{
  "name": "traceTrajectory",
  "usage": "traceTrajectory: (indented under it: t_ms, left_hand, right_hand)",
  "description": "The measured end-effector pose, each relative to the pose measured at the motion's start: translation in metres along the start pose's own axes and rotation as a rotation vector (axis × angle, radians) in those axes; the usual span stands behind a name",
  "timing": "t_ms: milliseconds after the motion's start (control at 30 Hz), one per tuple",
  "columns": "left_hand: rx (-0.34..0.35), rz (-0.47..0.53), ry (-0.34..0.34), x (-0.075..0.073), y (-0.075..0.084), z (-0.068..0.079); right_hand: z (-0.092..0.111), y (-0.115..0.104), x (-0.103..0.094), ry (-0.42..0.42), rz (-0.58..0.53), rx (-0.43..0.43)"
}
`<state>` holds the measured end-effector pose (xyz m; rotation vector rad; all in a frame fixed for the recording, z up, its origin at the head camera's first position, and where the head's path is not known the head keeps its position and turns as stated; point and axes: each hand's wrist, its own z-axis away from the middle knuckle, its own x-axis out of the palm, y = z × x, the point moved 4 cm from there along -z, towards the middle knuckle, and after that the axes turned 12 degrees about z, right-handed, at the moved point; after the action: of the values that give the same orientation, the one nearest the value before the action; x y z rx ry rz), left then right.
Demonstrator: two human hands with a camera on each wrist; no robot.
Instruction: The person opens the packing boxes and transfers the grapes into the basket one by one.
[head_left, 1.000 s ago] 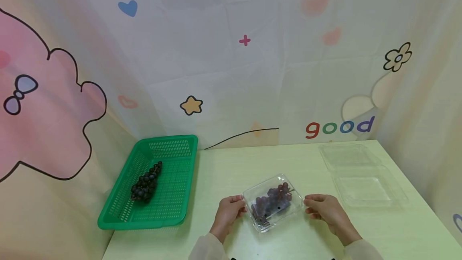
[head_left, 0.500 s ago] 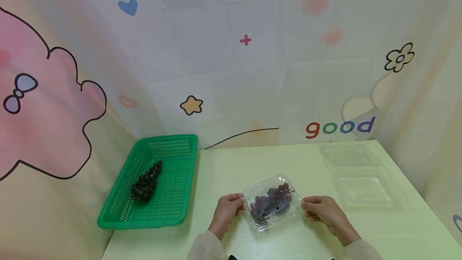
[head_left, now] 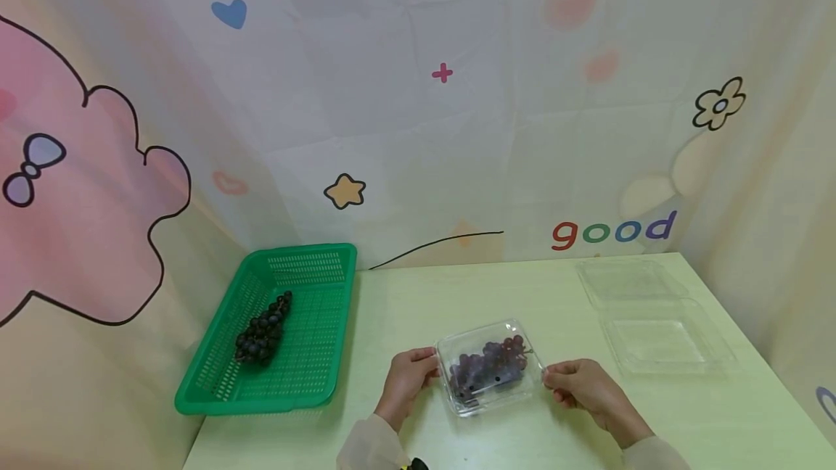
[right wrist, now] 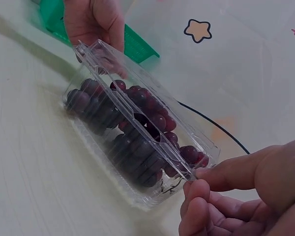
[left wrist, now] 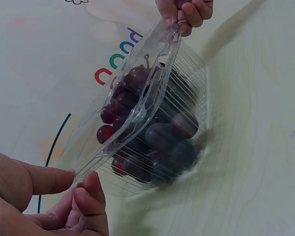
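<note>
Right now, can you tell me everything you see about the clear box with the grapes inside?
The box is see-through, like thin plastic, with ridged sides and a rim. Its lid is down over dark purple and reddish grapes; whether it's snapped shut, I can't tell. It seems to rest on the pale table, turned a little askew, right of the green basket. The left hand pinches the left end of its rim, and the right hand the right end.
</note>
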<state>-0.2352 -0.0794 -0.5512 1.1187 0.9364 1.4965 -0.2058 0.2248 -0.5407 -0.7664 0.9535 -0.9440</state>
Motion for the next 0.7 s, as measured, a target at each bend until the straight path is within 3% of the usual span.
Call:
traceTrajectory:
  t_ms: [700]
  left_hand:
    - [0.021,-0.023,0.023,-0.001,0.005,-0.001]
  right_hand:
    - [0.014,0.002,0.013,-0.015,-0.022,-0.025]
